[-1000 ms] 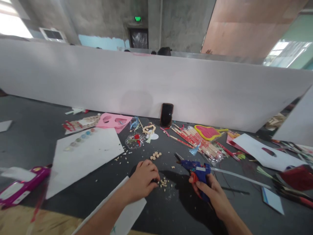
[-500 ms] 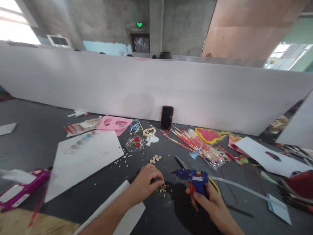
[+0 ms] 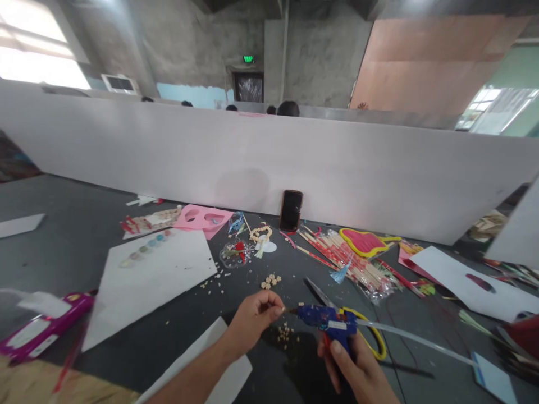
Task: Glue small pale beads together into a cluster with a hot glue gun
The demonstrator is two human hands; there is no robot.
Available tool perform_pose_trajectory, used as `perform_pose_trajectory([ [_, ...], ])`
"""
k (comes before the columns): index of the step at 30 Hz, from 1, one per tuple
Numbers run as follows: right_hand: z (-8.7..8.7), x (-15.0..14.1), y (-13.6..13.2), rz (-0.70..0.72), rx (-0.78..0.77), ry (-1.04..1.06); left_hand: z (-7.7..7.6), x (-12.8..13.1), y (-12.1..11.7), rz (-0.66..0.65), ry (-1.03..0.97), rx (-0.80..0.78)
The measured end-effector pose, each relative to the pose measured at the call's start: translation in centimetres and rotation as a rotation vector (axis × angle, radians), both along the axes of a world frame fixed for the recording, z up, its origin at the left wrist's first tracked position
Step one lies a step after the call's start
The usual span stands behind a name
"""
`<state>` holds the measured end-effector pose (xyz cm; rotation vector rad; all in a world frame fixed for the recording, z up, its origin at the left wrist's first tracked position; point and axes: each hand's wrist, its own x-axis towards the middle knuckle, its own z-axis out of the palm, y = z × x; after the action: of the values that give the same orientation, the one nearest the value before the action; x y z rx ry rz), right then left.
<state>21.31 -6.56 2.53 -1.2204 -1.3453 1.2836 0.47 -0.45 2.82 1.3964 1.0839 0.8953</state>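
Observation:
My left hand [image 3: 255, 317] is closed in a pinch, with a tiny pale piece [image 3: 283, 309] just showing at its fingertips. Almost meeting those fingertips is the nozzle of a blue hot glue gun [image 3: 324, 317], a clear glue stick [image 3: 415, 338] trailing from its back. My right hand [image 3: 357, 362] grips the gun's handle, fingers around the red trigger. A loose pile of small beige pieces [image 3: 286, 333] lies on the dark table below the nozzle. Beyond my left hand sits a cluster of beige flower-shaped pieces [image 3: 270, 281]. Scissors [image 3: 374, 336] with yellow handles lie partly behind the gun.
White sheets [image 3: 155, 280] and a magenta tool [image 3: 46, 331] lie at left. A phone [image 3: 291, 210] leans against the white partition [image 3: 379, 174]. Red-patterned sticks [image 3: 337, 252], a yellow-edged red shape [image 3: 364, 242] and a cut white sheet [image 3: 471, 280] are at right.
The glue gun's nozzle and my left fingertips have come together above the bead pile. My left hand has lifted slightly off the pile. The camera view has tilted up a little.

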Motion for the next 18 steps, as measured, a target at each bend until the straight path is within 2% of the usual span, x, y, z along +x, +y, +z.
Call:
perform_pose_trajectory([
  [18, 0.89, -0.39, -0.13, -0.036, -0.013, -0.028, 0.02, -0.16, -0.15, 0.000, -0.023, 0.022],
])
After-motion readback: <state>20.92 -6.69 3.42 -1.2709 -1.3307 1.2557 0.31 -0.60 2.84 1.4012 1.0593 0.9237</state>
